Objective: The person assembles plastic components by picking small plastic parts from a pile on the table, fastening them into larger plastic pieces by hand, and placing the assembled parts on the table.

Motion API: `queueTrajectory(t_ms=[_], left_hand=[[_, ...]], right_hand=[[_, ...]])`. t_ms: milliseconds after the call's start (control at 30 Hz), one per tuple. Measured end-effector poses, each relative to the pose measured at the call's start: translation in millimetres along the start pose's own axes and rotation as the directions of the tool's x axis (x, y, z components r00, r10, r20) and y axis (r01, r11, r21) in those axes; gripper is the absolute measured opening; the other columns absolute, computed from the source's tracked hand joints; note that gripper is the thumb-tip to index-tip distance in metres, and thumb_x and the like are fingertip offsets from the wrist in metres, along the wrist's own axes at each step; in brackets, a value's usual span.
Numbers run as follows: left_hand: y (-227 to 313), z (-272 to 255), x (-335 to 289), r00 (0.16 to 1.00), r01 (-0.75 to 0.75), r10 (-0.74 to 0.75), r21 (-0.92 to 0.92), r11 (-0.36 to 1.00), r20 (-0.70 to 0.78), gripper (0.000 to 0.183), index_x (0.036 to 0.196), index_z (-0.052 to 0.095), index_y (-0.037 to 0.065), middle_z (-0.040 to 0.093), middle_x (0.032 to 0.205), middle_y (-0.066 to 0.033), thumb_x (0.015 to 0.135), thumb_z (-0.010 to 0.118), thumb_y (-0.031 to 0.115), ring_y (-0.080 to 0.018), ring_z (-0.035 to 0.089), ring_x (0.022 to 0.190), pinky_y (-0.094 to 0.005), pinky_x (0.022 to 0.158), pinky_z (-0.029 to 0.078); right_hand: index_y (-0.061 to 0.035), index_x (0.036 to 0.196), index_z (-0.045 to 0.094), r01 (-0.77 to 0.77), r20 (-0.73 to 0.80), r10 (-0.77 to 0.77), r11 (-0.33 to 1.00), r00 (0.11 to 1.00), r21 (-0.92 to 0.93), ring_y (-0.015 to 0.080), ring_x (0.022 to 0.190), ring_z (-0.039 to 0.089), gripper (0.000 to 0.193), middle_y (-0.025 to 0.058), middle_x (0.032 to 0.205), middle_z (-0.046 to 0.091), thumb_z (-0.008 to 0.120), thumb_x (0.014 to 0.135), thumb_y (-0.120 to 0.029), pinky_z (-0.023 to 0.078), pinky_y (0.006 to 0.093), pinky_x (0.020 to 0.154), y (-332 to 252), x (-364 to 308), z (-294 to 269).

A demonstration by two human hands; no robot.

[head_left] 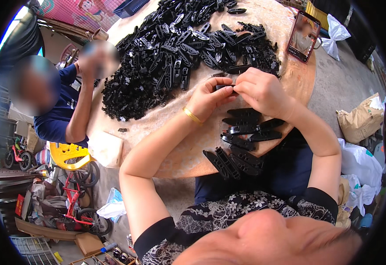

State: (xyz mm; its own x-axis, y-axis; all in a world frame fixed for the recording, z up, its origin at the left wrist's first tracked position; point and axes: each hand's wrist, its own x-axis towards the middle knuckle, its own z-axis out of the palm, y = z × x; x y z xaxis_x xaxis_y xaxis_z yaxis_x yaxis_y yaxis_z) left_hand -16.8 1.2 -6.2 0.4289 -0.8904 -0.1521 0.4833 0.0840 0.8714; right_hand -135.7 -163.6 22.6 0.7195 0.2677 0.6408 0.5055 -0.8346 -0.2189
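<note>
Left hand (206, 98) and right hand (262, 92) pinch a small dark part (225, 87) together, long black pieces (241, 129) lie nearer the body on the table (182, 152), a black heap (171, 57) spreads beyond.

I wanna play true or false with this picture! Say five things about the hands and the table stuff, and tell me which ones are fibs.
1. The left hand and the right hand meet at a small black part. True.
2. The gold bracelet is on the right wrist. False: the bracelet is on the left wrist.
3. A phone is at the right side of the table. True.
4. The big pile on the table is white. False: the pile is mostly black parts.
5. A yellow chair shows on the left of the picture. True.
</note>
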Motion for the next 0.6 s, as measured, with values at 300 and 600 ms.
queueTrajectory(t_ms=[300, 600], left_hand=[[3.1, 13.1, -7.7, 0.933, -0.294, 0.358, 0.649, 0.701, 0.035, 0.027, 0.103, 0.059, -0.003, 0.063, 0.093, -0.0035, 0.078, 0.068, 0.006, -0.0053, 0.057, 0.079, -0.0211, 0.071, 0.049], [-0.6, 7.5, -7.3, 0.985, -0.132, 0.042, 0.576, 0.807, 0.168, 0.033, 0.108, 0.059, 0.000, 0.062, 0.099, -0.0034, 0.077, 0.068, 0.007, -0.0077, 0.057, 0.089, -0.0231, 0.081, 0.047]], right_hand=[[-0.0022, 0.092, 0.067, -0.410, 0.175, 0.385, 0.901, 0.906, 0.143, 0.0280, 0.080, 0.062, 0.029, 0.0126, 0.084, 0.065, 0.070, 0.072, -0.024, 0.050, 0.0353, 0.073, 9.4, -3.3, -2.9], [-0.0020, 0.105, 0.063, -0.383, 0.092, 0.372, 0.902, 0.924, 0.201, 0.0199, 0.074, 0.058, 0.028, 0.0111, 0.096, 0.065, 0.067, 0.081, -0.017, 0.048, 0.0306, 0.066, 45.0, -2.0, -10.7]])
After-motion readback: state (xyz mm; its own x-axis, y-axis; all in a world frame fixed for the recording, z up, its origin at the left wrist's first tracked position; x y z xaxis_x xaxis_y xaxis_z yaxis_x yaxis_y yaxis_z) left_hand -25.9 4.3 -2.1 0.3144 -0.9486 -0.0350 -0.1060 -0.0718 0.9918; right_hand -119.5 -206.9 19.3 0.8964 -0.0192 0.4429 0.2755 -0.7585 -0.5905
